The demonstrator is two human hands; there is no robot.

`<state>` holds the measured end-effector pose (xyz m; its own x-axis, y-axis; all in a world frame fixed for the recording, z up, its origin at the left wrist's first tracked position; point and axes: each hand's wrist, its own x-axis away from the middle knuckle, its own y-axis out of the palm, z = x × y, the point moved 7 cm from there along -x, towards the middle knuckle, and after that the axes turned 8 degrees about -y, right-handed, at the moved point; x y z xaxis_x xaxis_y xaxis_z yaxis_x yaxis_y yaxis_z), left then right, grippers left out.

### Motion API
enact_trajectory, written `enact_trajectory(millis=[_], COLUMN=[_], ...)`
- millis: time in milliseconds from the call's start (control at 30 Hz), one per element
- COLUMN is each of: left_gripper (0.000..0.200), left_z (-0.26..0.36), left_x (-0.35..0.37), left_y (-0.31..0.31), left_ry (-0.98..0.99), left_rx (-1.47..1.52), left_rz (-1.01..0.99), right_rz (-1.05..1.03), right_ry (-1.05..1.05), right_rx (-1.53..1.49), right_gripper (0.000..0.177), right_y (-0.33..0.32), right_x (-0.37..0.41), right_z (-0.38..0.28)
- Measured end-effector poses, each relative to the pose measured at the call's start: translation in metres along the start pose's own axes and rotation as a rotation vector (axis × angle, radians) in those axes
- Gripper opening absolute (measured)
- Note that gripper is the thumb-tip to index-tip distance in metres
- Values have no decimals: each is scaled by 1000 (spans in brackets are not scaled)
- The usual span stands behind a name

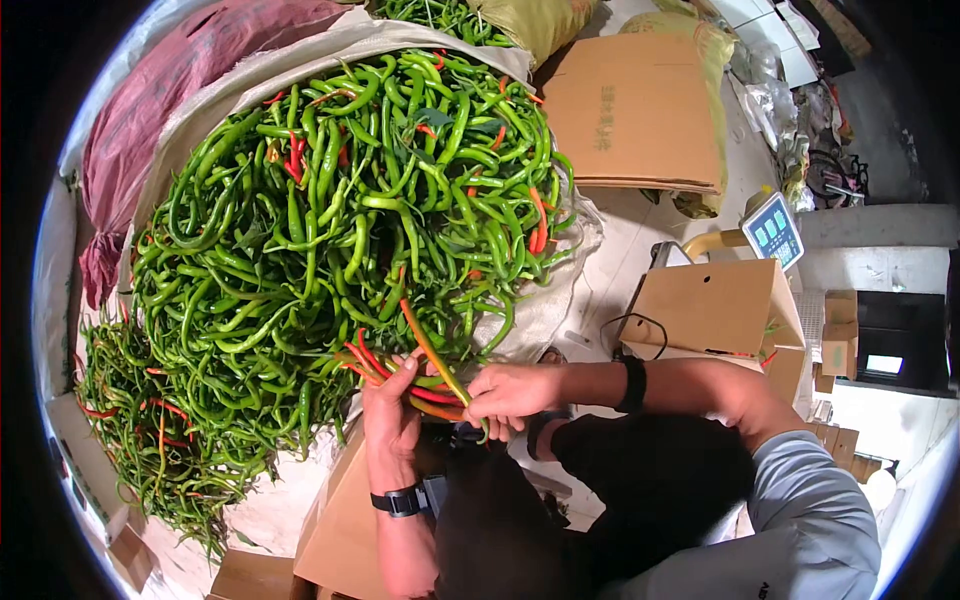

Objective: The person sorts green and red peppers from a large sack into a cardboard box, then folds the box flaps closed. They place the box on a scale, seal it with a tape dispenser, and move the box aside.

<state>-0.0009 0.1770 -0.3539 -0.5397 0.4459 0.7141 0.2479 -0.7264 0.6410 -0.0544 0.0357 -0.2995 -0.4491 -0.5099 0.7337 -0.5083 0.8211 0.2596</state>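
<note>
In front of me lies a large heap of long green chili peppers (pixel 330 210), with some red ones mixed in. My left hand (pixel 392 405) is closed around several red and orange chili peppers (pixel 368 352), whose ends stick out past the thumb. Pinched in my right hand (pixel 508 392) is one long chili pepper (pixel 428 342), orange-red at its far end and green near my fingers. It slants up and left over the heap's near edge. Both hands are close together, and the peppers between them partly overlap, so their exact number is hidden.
A smaller pile of thin peppers (pixel 165 440) lies at the lower left. Flat cardboard sheets (pixel 635 110) rest at the upper right. An open cardboard box (pixel 705 305) and a scale display (pixel 773 230) stand to the right. A purple sack (pixel 190 85) sits behind the heap.
</note>
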Motion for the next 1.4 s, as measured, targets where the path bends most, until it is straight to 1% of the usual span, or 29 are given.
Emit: enact_trajectory(millis=[67,100,167,200,267,300,333,400,433,500,567,633,667,733,767,800,833,867,933,1000,1067,1133,1233,1267,1333,1367,1400], left_gripper=[15,17,19,22,24,26,26,31,37,37,35,33,32,31,28,26,25,25,25,24,23,25,26,25,25,25,25], left_z=[-1,-2,-3,-5,-4,-4,-5,-2,-1,-3,-4,-1,2,3,5,8,7,8,6,6,8,8,8,8,7,8,9], left_x=[-1,-2,-1,0,3,5,7,11,14,18,16,19,21,23,26,27,27,26,24,21,17,16,15,15,14,14,15], left_y=[0,1,2,1,1,0,-2,-5,-2,-5,-4,-1,-1,-3,-4,-5,-6,-7,-9,-11,-13,-14,-16,-16,-16,-16,-16], left_ry=[-15,-29,-55,-83,-76,-69,-71,-15,11,14,17,41,65,89,116,144,148,149,147,151,154,160,171,178,175,175,176], left_rx=[-43,-81,-71,-61,-52,-44,-46,-20,-4,1,26,33,46,59,69,79,72,70,65,81,107,127,141,135,131,132,127], left_rz=[22,39,57,76,89,100,95,46,0,-14,-58,-61,-63,-72,-67,-64,-72,-70,-95,-83,-61,-49,-36,-33,-24,-13,-12], right_rz=[-98,-98,-275,-275,-349,-380,-375,-463,-400,35,472,870,873,922,924,972,1017,1014,805,809,662,663,765,744,1060,1061,983], right_ry=[105,103,165,166,211,170,169,153,22,-41,-212,-553,-559,-361,-365,-323,-279,-281,-198,-213,-389,-370,-473,-499,-933,-935,-906], right_rx=[-172,-171,-262,-262,-158,16,16,386,391,346,402,793,793,603,599,572,544,542,424,483,455,493,563,551,816,812,738], right_gripper=[30,30,31,31,32,33,33,33,33,31,31,29,29,21,21,21,21,21,20,22,21,23,26,27,28,28,27], right_y=[13,14,31,30,31,26,17,-13,-31,-78,-113,-137,-144,-164,-168,-174,-181,-184,-187,-189,-173,-172,-168,-160,-161,-158,-153], right_x=[5,7,14,14,18,14,12,10,2,-14,-23,-40,-56,-83,-96,-106,-112,-113,-120,-111,-113,-114,-105,-99,-113,-109,-103], right_z=[6,4,4,5,9,13,15,17,13,-12,-52,-88,-93,-90,-91,-89,-85,-88,-80,-86,-93,-90,-99,-108,-100,-103,-110])
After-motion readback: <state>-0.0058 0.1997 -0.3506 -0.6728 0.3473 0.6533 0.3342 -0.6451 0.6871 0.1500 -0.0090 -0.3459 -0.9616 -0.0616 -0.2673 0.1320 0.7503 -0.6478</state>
